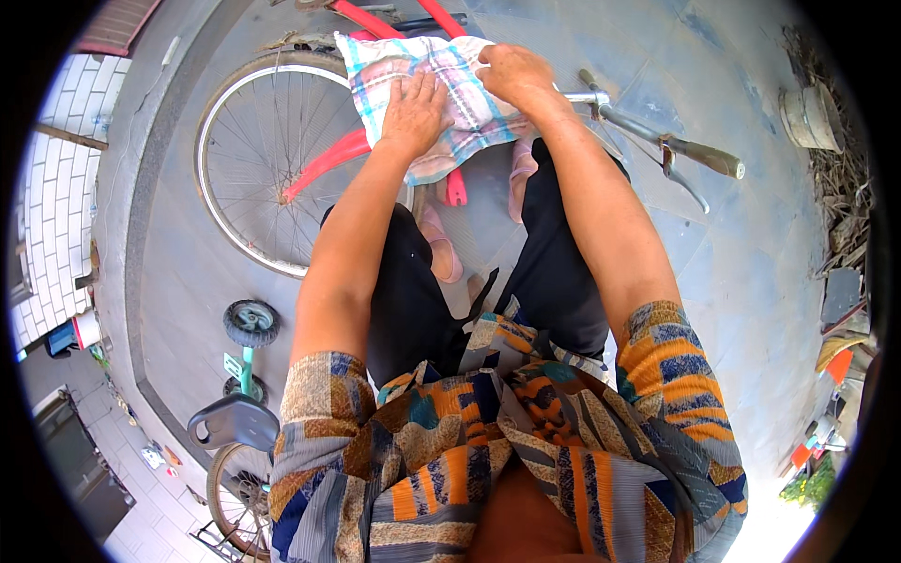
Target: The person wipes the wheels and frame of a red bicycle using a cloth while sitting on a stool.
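A plaid cloth [441, 155] in white, blue and pink lies draped over part of a red bicycle frame [368, 19] in front of my knees. My left hand [415, 114] rests flat on the cloth with its fingers spread. At the cloth's far right corner, my right hand [516, 73] has its fingers curled onto the edge. The bicycle wheel [214, 202] stands to the left, with a red fork arm [328, 161] reaching its hub. To the right extends the handlebar [648, 131], with a brown grip and a brake lever. The cloth hides what lies beneath it.
Near the left is a small green-framed cycle with a black wheel [251, 321] and dark seat [233, 420]. Another spoked wheel [235, 502] stands behind it. A white bucket [812, 120] and dry sticks [845, 202] line the right edge. Grey paving [732, 281] surrounds my feet.
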### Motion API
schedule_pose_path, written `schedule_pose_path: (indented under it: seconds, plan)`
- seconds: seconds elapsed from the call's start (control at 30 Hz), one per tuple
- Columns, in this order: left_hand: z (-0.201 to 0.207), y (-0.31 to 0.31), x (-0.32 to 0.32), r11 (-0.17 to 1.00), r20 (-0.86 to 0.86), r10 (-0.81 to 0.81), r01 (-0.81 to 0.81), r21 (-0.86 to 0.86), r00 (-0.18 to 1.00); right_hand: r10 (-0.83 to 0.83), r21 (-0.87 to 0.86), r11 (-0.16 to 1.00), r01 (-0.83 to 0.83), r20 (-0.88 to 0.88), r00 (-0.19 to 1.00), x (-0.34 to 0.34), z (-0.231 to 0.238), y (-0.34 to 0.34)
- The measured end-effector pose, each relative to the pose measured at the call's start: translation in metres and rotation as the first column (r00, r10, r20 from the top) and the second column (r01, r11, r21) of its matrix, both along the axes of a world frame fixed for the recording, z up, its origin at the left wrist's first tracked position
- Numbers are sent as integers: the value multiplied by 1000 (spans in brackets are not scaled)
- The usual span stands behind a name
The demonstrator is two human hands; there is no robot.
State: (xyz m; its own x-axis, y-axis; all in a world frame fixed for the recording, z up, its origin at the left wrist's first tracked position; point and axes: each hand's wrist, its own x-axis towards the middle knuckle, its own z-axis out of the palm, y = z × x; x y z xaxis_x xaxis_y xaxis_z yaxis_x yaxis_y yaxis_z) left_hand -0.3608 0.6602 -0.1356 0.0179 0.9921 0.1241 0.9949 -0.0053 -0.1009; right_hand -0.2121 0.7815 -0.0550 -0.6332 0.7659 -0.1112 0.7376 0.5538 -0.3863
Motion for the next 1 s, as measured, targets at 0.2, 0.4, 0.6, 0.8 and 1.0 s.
schedule_pose_path:
  seconds: [0.2, 0.4, 0.6, 0.8, 1.0]
  plan:
    - [-47, 42, 10, 977, 194, 154, -120, -174, 969, 68, -48, 997, -61, 176, 982, -22, -32, -13]
    - [-59, 36, 32, 978, 260, 171, -133, -158, 950, -42, 76, 997, 26, 218, 975, -21, -85, 0]
    - [-42, 27, 40, 985, 294, 156, -127, -115, 943, -77, 68, 995, 67, 165, 983, -18, -98, 6]
    - [-8, 37, 11, 944, 163, 103, -148, 294, 981, -117, 130, 986, 100, 130, 985, -6, -100, 14]
    - [6, 21, -12, 779, 212, 522, -563, 275, 826, -245, 185, 957, 222, 110, 963, 9, -103, 28]
